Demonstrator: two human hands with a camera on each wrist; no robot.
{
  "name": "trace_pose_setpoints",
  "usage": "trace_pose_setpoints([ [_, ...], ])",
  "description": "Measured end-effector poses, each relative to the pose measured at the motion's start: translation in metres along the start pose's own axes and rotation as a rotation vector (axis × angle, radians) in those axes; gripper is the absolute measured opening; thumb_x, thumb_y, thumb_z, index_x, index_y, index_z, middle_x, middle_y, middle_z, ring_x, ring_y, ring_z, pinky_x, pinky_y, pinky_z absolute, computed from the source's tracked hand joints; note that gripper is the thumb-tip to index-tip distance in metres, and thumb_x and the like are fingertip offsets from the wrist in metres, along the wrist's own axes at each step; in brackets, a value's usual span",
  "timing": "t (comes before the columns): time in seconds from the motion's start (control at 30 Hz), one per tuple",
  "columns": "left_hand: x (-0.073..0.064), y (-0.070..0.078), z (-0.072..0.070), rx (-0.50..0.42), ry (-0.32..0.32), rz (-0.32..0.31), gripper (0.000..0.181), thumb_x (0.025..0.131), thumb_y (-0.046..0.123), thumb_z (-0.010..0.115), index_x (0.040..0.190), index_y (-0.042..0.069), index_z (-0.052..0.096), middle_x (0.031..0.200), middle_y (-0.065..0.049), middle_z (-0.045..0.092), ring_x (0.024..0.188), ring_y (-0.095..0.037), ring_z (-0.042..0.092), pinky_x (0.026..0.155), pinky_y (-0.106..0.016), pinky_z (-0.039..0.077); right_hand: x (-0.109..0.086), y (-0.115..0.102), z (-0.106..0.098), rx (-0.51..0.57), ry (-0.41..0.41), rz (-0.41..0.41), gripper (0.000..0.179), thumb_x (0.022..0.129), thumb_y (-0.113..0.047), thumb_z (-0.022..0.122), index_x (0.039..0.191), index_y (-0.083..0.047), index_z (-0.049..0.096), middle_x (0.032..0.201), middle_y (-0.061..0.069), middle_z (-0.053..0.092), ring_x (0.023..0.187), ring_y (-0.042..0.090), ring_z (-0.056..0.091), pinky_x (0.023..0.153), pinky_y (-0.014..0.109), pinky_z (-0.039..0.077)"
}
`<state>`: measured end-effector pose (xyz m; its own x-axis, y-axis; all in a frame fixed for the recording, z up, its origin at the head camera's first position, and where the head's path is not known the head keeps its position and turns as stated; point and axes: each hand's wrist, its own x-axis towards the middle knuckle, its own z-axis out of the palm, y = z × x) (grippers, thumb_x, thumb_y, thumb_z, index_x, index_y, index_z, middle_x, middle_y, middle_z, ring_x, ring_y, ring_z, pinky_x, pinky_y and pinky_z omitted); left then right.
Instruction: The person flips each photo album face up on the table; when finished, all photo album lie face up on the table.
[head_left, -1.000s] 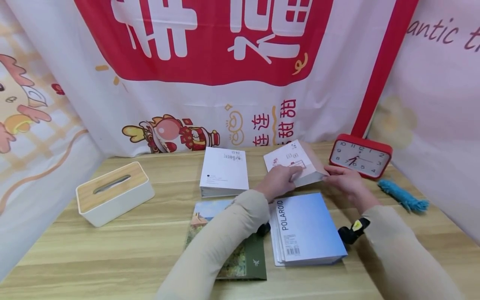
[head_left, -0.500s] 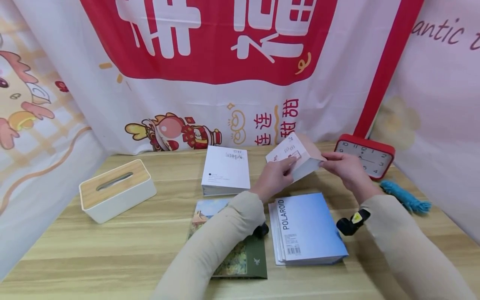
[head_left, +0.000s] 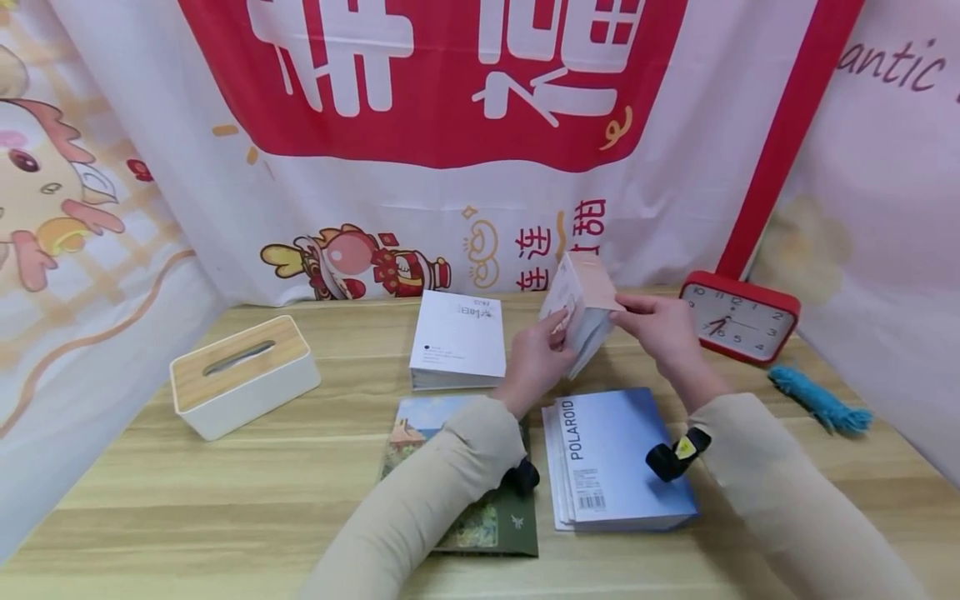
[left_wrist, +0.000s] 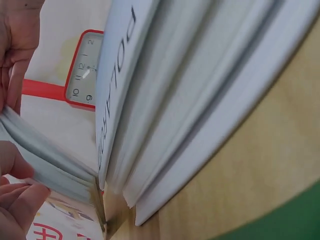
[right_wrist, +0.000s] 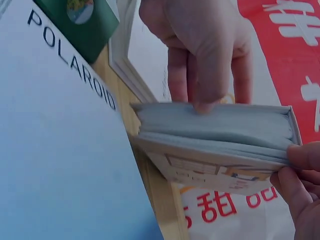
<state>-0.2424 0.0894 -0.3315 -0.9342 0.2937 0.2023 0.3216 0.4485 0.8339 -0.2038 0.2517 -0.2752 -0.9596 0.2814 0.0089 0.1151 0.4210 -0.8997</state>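
Note:
A thick photo album [head_left: 591,287] with a pale pink and white cover stands tilted at the back of the table, between my hands. Its page edges [right_wrist: 210,122] face the right wrist camera, with a small gap among the pages. My left hand [head_left: 536,362] grips its left side, the thumb at the page edges. With thumb and fingers my right hand [head_left: 667,333] pinches the right upper corner; this right hand [right_wrist: 302,185] is partly cut off in its wrist view. A blue POLAROID album [head_left: 615,458] lies just in front, below my right wrist.
A white album [head_left: 459,333] lies left of the hands, a green picture-covered book [head_left: 517,517] in front of it. The red clock [head_left: 742,317] and blue yarn bundle [head_left: 821,400] are at right. A tissue box [head_left: 243,375] stands at left. Printed curtains surround the table.
The pink and white album has been tipped up from a low slant to a steeper stand, its page edges turning into view. My right hand has moved left and slightly upward with it.

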Motion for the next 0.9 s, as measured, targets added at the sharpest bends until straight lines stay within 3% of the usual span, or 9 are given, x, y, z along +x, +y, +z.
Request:
trace_pose_setpoints([
  [0.33, -0.008, -0.005, -0.002, -0.115, 0.059, -0.015, 0.066, 0.076, -0.008, 0.063, 0.136, 0.017, 0.047, 0.136, -0.008, 0.050, 0.108, -0.020, 0.061, 0.083, -0.026, 0.052, -0.008, -0.001, 0.028, -0.017, 0.037, -0.075, 0.039, 0.088, -0.018, 0.061, 0.127, -0.010, 0.057, 0.126, 0.011, 0.059, 0.113, 0.024, 0.057, 0.092, 0.039, 0.049],
  [0.43, -0.010, -0.009, -0.002, -0.152, 0.069, -0.058, 0.067, 0.076, -0.009, 0.063, 0.136, 0.018, 0.047, 0.135, -0.010, 0.051, 0.107, -0.021, 0.061, 0.083, -0.029, 0.053, -0.011, 0.000, 0.035, -0.014, 0.030, -0.095, 0.038, 0.088, -0.017, 0.061, 0.125, -0.009, 0.057, 0.124, 0.012, 0.060, 0.112, 0.025, 0.058, 0.091, 0.039, 0.050],
  [0.63, -0.012, -0.018, -0.002, -0.220, 0.067, -0.118, 0.069, 0.076, -0.009, 0.063, 0.136, 0.020, 0.046, 0.133, -0.012, 0.052, 0.106, -0.020, 0.062, 0.081, -0.029, 0.054, -0.013, 0.002, 0.044, 0.002, 0.029, -0.072, 0.038, 0.088, -0.019, 0.062, 0.125, -0.012, 0.058, 0.125, 0.009, 0.059, 0.112, 0.022, 0.058, 0.091, 0.036, 0.050],
  [0.9, -0.012, -0.019, -0.010, -0.240, 0.036, -0.144, 0.060, 0.080, 0.001, 0.063, 0.135, 0.020, 0.048, 0.127, -0.009, 0.058, 0.106, -0.018, 0.062, 0.083, -0.030, 0.053, -0.013, 0.003, 0.046, 0.063, 0.055, -0.083, 0.037, 0.087, -0.016, 0.063, 0.124, -0.010, 0.060, 0.123, 0.010, 0.061, 0.112, 0.022, 0.058, 0.092, 0.036, 0.049],
])
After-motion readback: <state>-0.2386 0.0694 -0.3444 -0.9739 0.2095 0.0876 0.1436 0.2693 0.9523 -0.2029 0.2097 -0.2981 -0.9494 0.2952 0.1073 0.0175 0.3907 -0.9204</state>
